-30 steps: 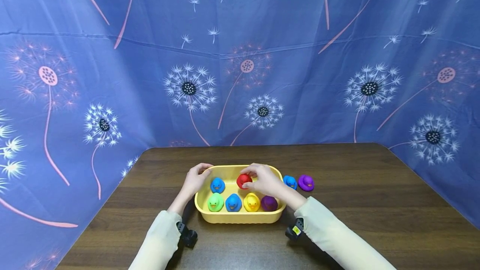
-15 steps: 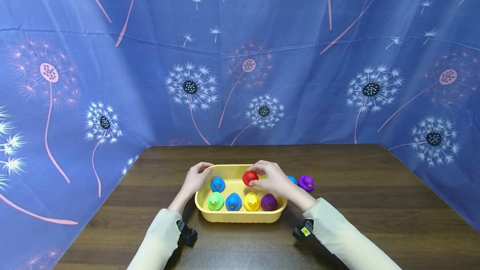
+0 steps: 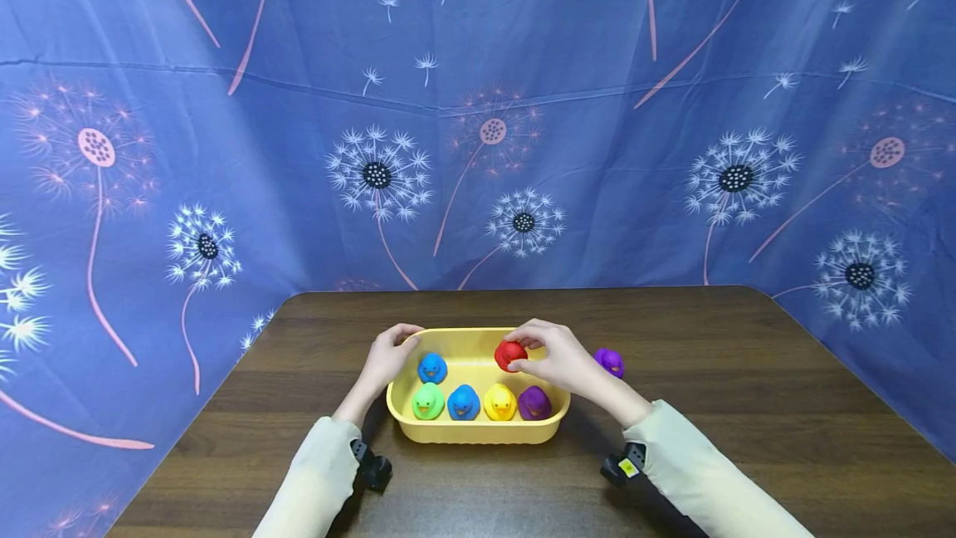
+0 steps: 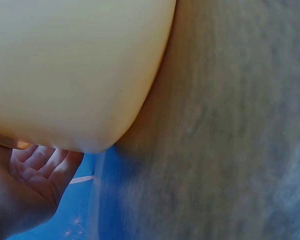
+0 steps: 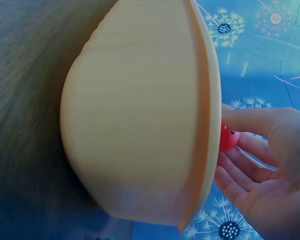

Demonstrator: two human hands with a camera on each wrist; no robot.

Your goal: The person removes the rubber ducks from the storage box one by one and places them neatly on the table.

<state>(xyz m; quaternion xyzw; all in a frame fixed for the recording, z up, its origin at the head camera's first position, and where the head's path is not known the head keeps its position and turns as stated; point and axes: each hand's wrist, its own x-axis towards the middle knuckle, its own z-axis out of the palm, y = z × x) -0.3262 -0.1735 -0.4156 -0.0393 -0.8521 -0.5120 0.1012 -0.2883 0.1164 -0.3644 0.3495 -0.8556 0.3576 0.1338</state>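
My right hand [image 3: 556, 359] pinches a red rubber duck [image 3: 511, 354] between thumb and fingers, inside the back right part of a yellow plastic tub [image 3: 478, 433]. In the right wrist view the red duck [image 5: 229, 138] shows just past the tub's rim. At the back left corner my left hand [image 3: 386, 360] grips the tub, thumb at the rim and fingers along the outer wall. A green duck [image 3: 428, 402], a blue duck [image 3: 464, 403], a yellow duck [image 3: 500, 402] and a purple duck [image 3: 534, 403] line the tub's front. Behind the green one sits another blue duck [image 3: 432, 369].
On the brown wooden table [image 3: 747, 405], a second purple duck [image 3: 609, 362] stands right of the tub, just beyond my right forearm. A blue cloth with dandelion prints [image 3: 478, 106] hangs behind and to both sides of the table.
My right hand has shifted right inside the tub with the red duck. It now hides the blue duck outside the tub at the right. My left hand stays put.
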